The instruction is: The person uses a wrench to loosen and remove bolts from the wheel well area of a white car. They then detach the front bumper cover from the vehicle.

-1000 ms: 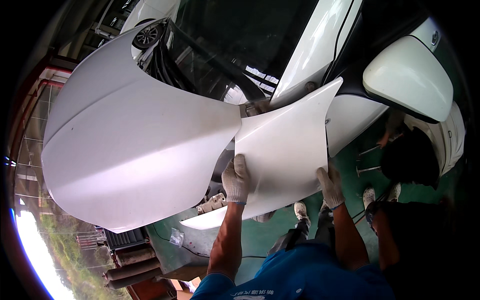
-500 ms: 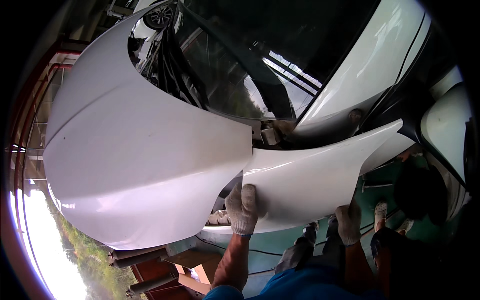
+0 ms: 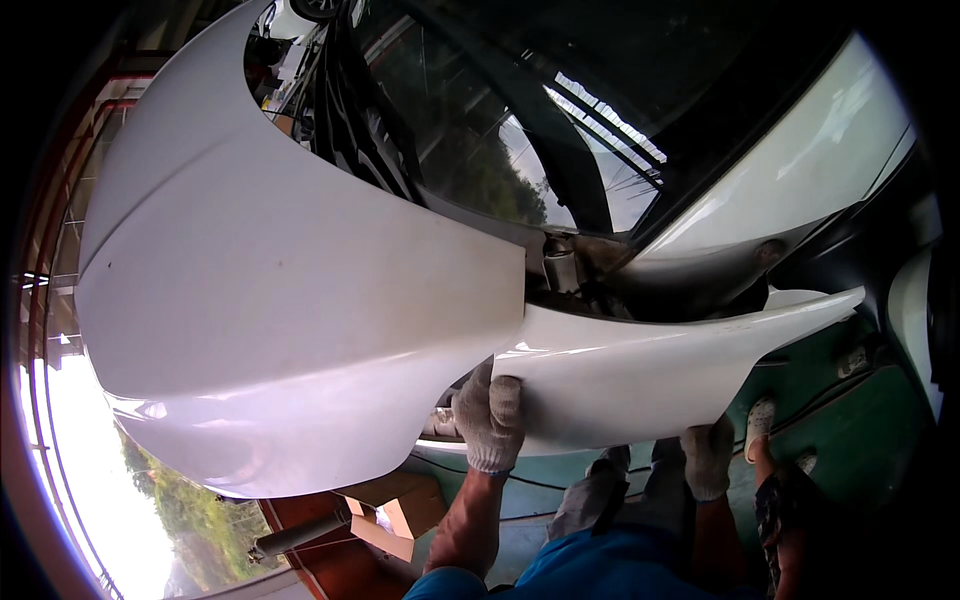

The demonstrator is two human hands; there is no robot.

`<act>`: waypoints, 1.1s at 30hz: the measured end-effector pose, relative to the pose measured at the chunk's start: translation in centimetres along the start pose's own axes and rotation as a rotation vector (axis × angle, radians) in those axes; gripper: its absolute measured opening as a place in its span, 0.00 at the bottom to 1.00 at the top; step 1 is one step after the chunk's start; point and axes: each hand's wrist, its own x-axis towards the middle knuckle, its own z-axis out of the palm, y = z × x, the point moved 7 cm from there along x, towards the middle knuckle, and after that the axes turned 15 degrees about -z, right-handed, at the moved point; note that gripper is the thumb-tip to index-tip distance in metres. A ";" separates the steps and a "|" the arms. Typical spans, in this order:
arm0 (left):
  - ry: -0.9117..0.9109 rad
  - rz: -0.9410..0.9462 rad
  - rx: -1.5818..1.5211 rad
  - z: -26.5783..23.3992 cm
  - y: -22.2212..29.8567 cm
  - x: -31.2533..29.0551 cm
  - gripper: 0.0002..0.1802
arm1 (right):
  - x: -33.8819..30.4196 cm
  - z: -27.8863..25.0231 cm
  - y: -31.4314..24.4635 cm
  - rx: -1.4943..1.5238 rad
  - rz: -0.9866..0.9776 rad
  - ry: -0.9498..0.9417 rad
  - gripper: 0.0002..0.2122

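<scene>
A white car fender (image 3: 630, 375) stands out at an angle from the car's side, with a dark gap between its upper edge and the body. My left hand (image 3: 488, 422), in a grey knitted glove, is closed round the fender's front edge beside the raised hood (image 3: 300, 270). Its thumb lies on the outer face, and the other fingers are partly hidden behind. My right hand (image 3: 708, 460), gloved alike, grips the lower rear edge of the fender; its fingertips are hidden. The fender's pointed rear end reaches right, toward the open door (image 3: 910, 310).
Another person's foot in a pale clog (image 3: 761, 420) is on the green floor, right of my right hand. A dark cable (image 3: 825, 400) runs across that floor. At lower left stands an open cardboard box (image 3: 420, 508). The windshield (image 3: 470, 150) lies beyond the hood.
The fender's rear end has swung outward and right, and the gap to the body is wider. Both hands keep their hold. The person at the right has moved away from the fender's rear.
</scene>
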 end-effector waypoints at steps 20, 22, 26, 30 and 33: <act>-0.125 0.007 -0.022 1.5 2.6 0.3 0.28 | -0.9 -0.9 -1.0 0.014 -0.065 0.204 0.21; -0.153 -0.009 -0.048 1.8 1.9 0.2 0.26 | -1.3 -0.9 -1.0 0.009 -0.098 0.215 0.21; -0.142 0.037 0.047 1.0 2.9 -1.9 0.28 | -3.5 -1.7 -1.2 0.004 -0.055 0.179 0.21; -0.154 0.039 0.083 -0.8 2.0 -5.2 0.29 | -6.5 -2.4 0.0 0.063 -0.013 0.193 0.20; -0.207 0.003 0.043 -1.9 1.5 -7.6 0.32 | -8.3 -2.1 -1.2 0.015 -0.149 0.146 0.18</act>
